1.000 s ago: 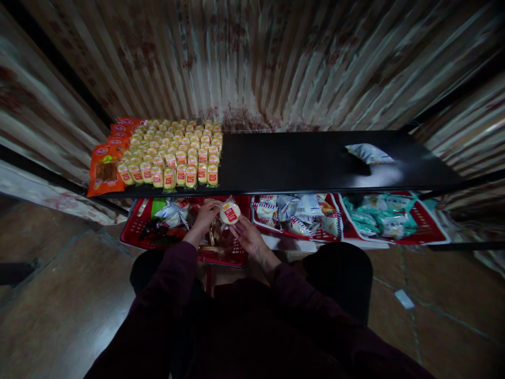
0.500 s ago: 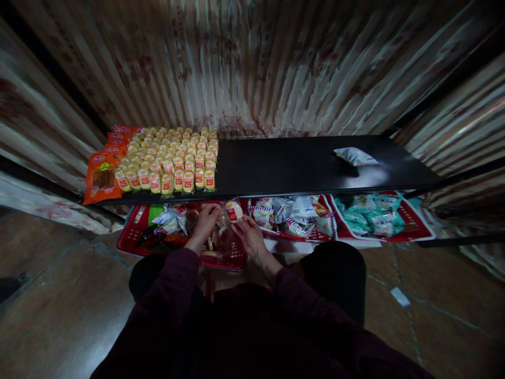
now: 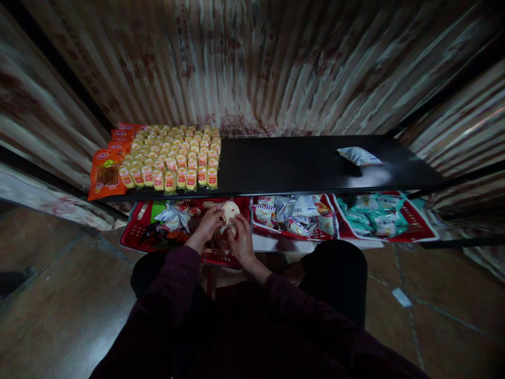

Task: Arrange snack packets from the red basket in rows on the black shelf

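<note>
Right hand shifted inward, close beside left hand, both gripping a round, flat, pale packet, glossy and clear-wrapped; its red-printed side now turned away

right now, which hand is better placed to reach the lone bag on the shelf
Probably the right hand: it is nearer the bag, which lies toward the right end of the shelf. The left hand is farther off, and both hands are at the round pack.

Packet labels too small to read.
</note>
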Demonstrator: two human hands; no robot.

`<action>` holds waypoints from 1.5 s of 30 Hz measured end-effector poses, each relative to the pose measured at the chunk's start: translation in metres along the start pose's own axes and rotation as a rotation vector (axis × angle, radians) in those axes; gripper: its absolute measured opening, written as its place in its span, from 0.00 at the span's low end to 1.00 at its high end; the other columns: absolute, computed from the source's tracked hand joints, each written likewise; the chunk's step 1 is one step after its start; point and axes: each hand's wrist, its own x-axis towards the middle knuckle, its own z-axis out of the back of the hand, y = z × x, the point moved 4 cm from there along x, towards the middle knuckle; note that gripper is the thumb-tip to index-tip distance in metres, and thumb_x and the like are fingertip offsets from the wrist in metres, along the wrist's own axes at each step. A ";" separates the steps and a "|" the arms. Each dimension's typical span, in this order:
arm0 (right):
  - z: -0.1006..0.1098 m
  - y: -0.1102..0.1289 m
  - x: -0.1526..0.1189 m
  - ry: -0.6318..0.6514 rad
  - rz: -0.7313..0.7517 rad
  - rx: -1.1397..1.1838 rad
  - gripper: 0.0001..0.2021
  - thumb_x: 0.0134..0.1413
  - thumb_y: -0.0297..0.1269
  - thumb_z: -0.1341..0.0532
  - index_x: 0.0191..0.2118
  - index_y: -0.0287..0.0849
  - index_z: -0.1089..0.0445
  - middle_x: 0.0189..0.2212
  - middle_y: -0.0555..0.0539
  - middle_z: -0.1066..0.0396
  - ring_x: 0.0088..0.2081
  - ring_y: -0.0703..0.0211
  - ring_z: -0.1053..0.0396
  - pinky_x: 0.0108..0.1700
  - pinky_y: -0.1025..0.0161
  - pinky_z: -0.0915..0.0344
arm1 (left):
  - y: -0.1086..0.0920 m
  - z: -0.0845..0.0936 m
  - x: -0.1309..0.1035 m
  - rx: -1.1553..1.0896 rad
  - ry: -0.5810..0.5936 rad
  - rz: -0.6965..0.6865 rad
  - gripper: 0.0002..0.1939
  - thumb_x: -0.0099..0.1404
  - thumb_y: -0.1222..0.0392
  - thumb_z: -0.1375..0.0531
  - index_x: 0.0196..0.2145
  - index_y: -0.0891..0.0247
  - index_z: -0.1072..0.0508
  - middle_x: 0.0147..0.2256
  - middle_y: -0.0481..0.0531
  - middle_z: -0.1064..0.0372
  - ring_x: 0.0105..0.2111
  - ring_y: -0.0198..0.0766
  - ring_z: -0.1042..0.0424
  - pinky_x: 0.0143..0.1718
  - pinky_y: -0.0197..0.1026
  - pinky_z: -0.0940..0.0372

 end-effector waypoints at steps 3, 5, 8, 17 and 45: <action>0.003 0.003 -0.001 0.030 0.067 -0.066 0.17 0.49 0.27 0.46 0.45 0.44 0.30 0.53 0.42 0.37 0.58 0.51 0.44 0.61 0.48 0.46 | 0.002 0.003 0.003 -0.006 -0.032 0.017 0.15 0.52 0.59 0.36 0.39 0.64 0.28 0.34 0.53 0.26 0.31 0.36 0.27 0.31 0.36 0.34; 0.008 0.002 0.000 0.024 0.087 -0.080 0.19 0.50 0.27 0.47 0.47 0.44 0.31 0.52 0.42 0.36 0.58 0.51 0.44 0.61 0.47 0.46 | 0.003 0.003 0.005 -0.015 -0.026 0.029 0.15 0.52 0.60 0.37 0.39 0.64 0.28 0.34 0.54 0.26 0.31 0.37 0.27 0.31 0.37 0.33; 0.016 -0.001 0.005 -0.009 0.094 -0.090 0.20 0.52 0.28 0.48 0.51 0.43 0.34 0.53 0.42 0.36 0.58 0.52 0.44 0.61 0.47 0.46 | 0.004 0.002 0.008 -0.027 -0.032 0.032 0.16 0.51 0.61 0.37 0.40 0.65 0.27 0.35 0.55 0.25 0.32 0.38 0.26 0.30 0.36 0.34; 0.018 -0.001 0.009 0.003 0.085 -0.123 0.22 0.55 0.32 0.48 0.57 0.44 0.38 0.57 0.41 0.40 0.60 0.50 0.46 0.62 0.45 0.47 | 0.006 0.000 0.008 -0.088 -0.012 0.039 0.16 0.50 0.62 0.36 0.39 0.64 0.29 0.36 0.55 0.25 0.30 0.36 0.27 0.29 0.35 0.34; 0.014 -0.025 0.011 0.073 -0.454 0.483 0.20 0.54 0.43 0.45 0.51 0.43 0.33 0.38 0.46 0.25 0.37 0.56 0.28 0.41 0.60 0.31 | 0.023 -0.015 -0.010 0.102 -0.169 -0.160 0.25 0.47 0.60 0.33 0.44 0.61 0.29 0.43 0.54 0.29 0.39 0.37 0.29 0.42 0.39 0.36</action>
